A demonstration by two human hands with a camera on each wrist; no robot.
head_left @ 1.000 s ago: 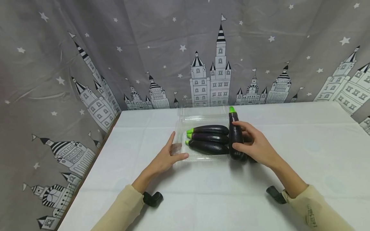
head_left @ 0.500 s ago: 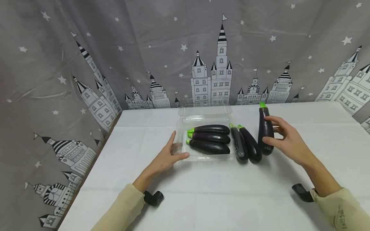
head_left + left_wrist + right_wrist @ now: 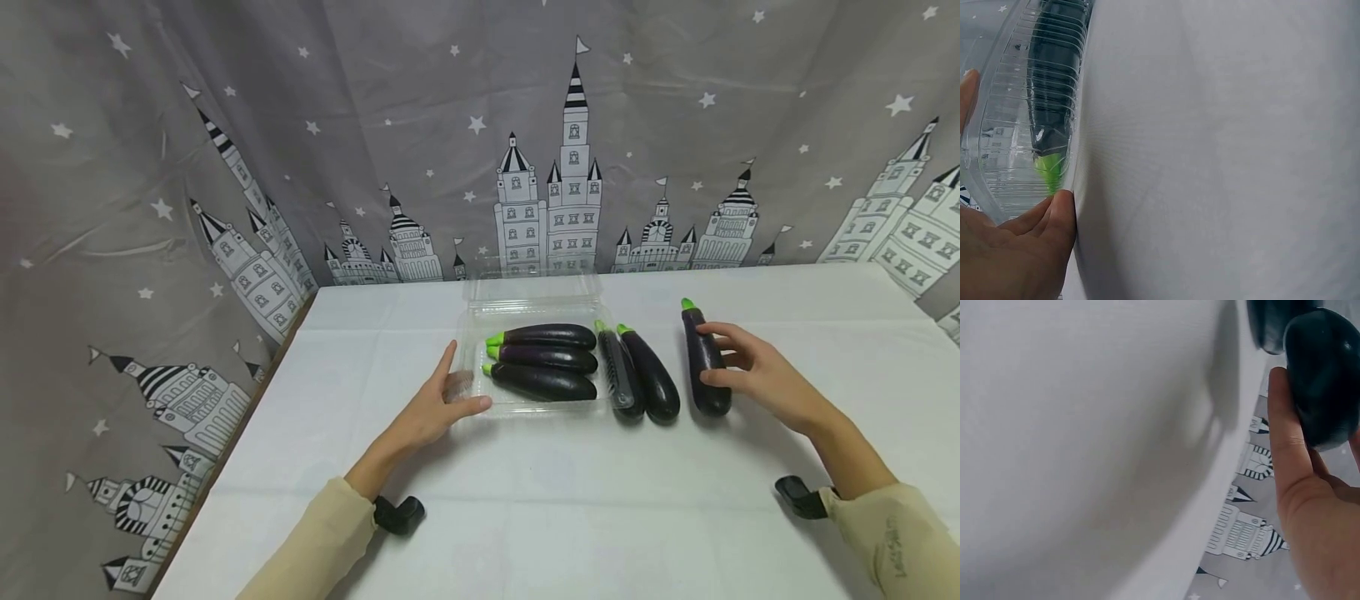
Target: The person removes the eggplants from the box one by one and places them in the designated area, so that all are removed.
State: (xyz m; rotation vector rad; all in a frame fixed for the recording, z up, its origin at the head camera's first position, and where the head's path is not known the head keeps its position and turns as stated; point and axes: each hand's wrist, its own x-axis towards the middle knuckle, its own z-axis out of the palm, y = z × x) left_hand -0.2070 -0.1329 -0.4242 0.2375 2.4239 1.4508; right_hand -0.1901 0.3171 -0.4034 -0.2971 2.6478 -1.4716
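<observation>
In the head view my right hand (image 3: 765, 379) grips a dark eggplant (image 3: 705, 367) with a green stem end, thumb on the near side and fingers on the far side. The right wrist view shows its rounded bottom (image 3: 1325, 381) between thumb and fingers. My left hand (image 3: 431, 408) rests against the left front corner of a clear plastic clamshell container (image 3: 534, 312), index finger and thumb spread straight along its sides. Several eggplants (image 3: 551, 359) lie side by side in it, stems to the left. The left wrist view shows one eggplant (image 3: 1054, 81) through the ribbed wall.
Beside the container's right side lie two eggplants, one (image 3: 621, 375) partly under its clear rim and another (image 3: 652, 379) just right of it. The container's lid (image 3: 532, 287) stands folded back. A white cloth (image 3: 525, 517) covers the table. Behind hangs a grey castle-print curtain (image 3: 420, 108).
My right hand has moved the gripped eggplant rightward from over the container's right side, then lowered it toward the table. Two eggplants behind it came into view. My left hand stays put.
</observation>
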